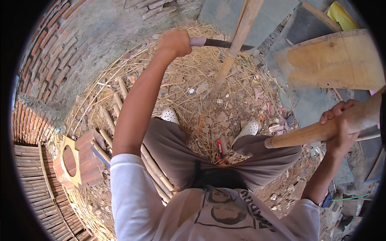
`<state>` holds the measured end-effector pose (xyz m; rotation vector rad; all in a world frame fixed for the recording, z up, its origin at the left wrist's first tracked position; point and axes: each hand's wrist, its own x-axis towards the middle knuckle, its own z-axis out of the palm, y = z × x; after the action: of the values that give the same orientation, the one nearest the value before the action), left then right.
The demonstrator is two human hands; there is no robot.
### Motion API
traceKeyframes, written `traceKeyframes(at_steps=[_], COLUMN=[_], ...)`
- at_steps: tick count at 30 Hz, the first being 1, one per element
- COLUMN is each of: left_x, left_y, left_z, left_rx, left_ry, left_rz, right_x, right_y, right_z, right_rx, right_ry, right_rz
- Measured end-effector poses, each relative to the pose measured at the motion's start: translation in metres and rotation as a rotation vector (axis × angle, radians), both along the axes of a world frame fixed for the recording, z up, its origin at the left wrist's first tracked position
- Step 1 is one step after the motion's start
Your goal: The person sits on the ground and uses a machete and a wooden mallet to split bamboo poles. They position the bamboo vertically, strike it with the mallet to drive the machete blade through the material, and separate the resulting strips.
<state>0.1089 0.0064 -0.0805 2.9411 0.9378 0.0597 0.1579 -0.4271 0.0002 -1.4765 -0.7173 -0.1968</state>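
Observation:
My left hand (173, 42) is closed round the pale handle of a machete (219, 43), held out ahead with its dark blade level. The blade crosses a bamboo pole (227, 64) that stands tilted on the littered ground; above the blade a lengthwise split line shows in the pole. The blade's tip sticks out on the pole's right side; how deep it sits in the bamboo I cannot tell. At the right, my right hand (341, 122) grips a thick bamboo piece (305, 135), whose cut end reaches over my right knee.
Straw (193, 60) and chips cover the ground between my white clogs (248, 129). Thin bamboo sticks (152, 168) lie beside my left leg. A brick wall (52, 56) rises at left, near a board with a round hole (70, 160). Wooden panels (331, 60) lean at far right.

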Motion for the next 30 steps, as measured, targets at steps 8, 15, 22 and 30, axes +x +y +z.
traceKeyframes(at_steps=[8,15,22,30], left_x=[-0.01,-0.023,-0.019,-0.025], left_y=[-0.001,0.027,0.006,0.011], left_z=[-0.015,-0.016,-0.012,-0.014], left_rx=[0.019,-0.037,-0.028,-0.031], left_ry=[-0.126,-0.053,-0.07,-0.038], left_rz=[0.015,0.054,0.026,0.071], right_x=[0.048,0.052,-0.023,-0.081], right_y=[0.15,0.083,-0.009,-0.032], right_z=[0.0,0.11,0.002,-0.177], right_rx=[-0.993,-0.583,-0.73,-0.179], right_ry=[-0.012,0.036,0.647,1.228], right_rz=[0.549,0.119,0.198,0.787])
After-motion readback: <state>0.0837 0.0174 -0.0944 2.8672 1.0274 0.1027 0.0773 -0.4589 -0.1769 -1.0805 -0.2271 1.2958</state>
